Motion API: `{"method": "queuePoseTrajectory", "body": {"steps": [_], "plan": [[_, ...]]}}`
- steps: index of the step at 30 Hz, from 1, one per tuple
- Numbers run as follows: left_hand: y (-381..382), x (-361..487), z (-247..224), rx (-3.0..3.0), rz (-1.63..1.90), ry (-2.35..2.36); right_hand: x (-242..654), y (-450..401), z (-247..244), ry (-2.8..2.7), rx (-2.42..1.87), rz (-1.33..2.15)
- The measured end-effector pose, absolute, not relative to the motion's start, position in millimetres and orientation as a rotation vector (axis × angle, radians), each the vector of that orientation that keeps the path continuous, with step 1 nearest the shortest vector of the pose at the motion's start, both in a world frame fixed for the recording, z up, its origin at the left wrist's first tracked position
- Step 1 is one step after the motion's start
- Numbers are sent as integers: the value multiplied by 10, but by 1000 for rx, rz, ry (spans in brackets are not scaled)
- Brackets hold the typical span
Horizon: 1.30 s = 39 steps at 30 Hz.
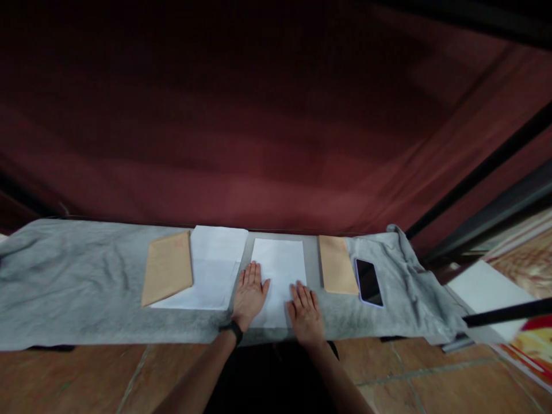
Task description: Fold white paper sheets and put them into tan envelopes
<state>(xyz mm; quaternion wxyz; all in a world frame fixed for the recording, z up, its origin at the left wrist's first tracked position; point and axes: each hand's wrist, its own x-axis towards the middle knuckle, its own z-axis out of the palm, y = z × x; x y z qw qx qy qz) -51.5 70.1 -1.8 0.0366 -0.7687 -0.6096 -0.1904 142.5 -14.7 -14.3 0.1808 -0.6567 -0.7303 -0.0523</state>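
Note:
A white sheet of paper (278, 259) lies flat on a grey cloth in front of me. My left hand (250, 292) rests palm down across its left edge, fingers stretched out and the thumb apart. On the right side of the same sheet lies my right hand (305, 313), flat with its fingers spread. Neither hand holds anything. To the left are more white sheets (215, 276), partly covered by a brown envelope (168, 268). A second brown envelope (337, 264) sits right of the middle sheet, apart from my right hand.
A phone (369, 282) with a dark screen lies right of the second envelope. The grey cloth (86, 276) covers a long narrow table. Behind it hangs a dark red curtain (267, 195). Black metal bars (478, 172) and a white board (491, 293) stand at the right.

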Motion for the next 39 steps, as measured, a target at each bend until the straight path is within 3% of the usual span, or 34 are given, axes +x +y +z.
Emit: {"method": "queuePoseTrajectory", "body": {"steps": [6, 16, 39], "plan": [[631, -474, 117, -2401, -517, -1851, 1563, -323, -152, -2024, -1956, -200], [-43, -573, 233, -2963, -388, -1128, 1574, -352, -168, -2050, -1891, -287], [-260, -949, 217, -2868, -332, -1367, 1750, -431, -199, -2126, -1718, -265]]}}
